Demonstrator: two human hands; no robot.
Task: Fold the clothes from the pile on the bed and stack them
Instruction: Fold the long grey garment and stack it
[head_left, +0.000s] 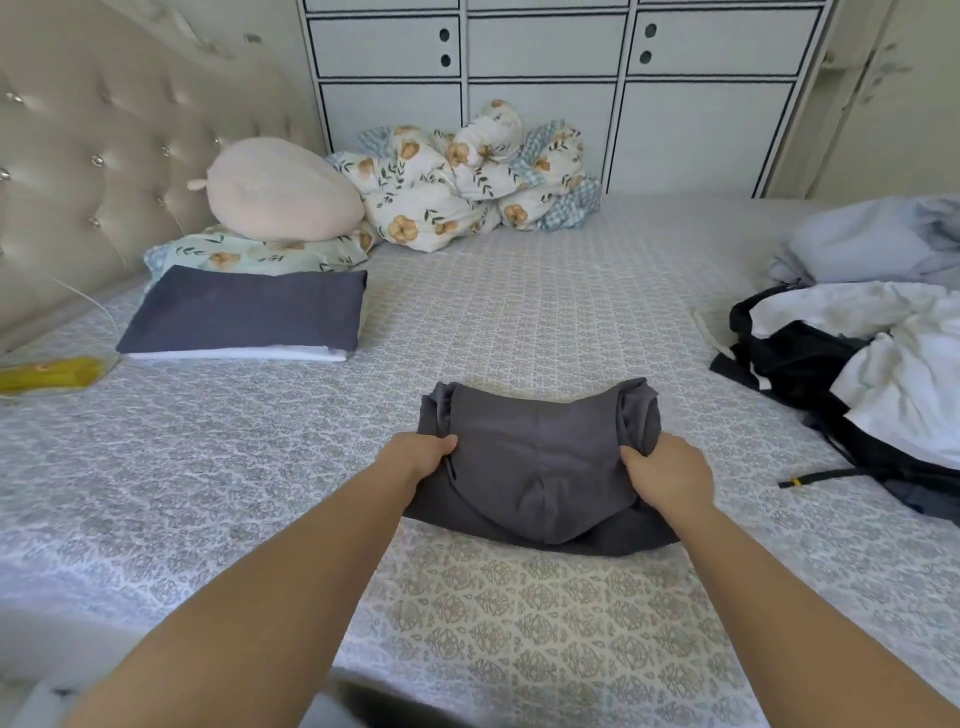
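We hold a dark grey garment (540, 462) partly folded on the bed (519, 322), straight in front of us near the middle of the patterned cover. Our left hand (421, 457) grips its left edge with the fingers curled into the cloth, and our right hand (670, 475) grips its right edge the same way, thumb on top. The far side of the garment is bunched up at both corners, while the near side lies flat on the cover.

To the left, near the headboard (78, 156), sits a stack of folded clothes (244, 317): a dark blue-grey piece on top of a white one. Behind it a floral pillow (260, 252) carries a pale pink plush cushion (283, 189), and beside those lies a crumpled floral quilt (467, 176) against white cabinets (545, 78).

On the right side of the bed is the unfolded pile (883, 364), with white, black and pale blue clothes tangled together. A yellow item (47, 376) lies at the far left edge.
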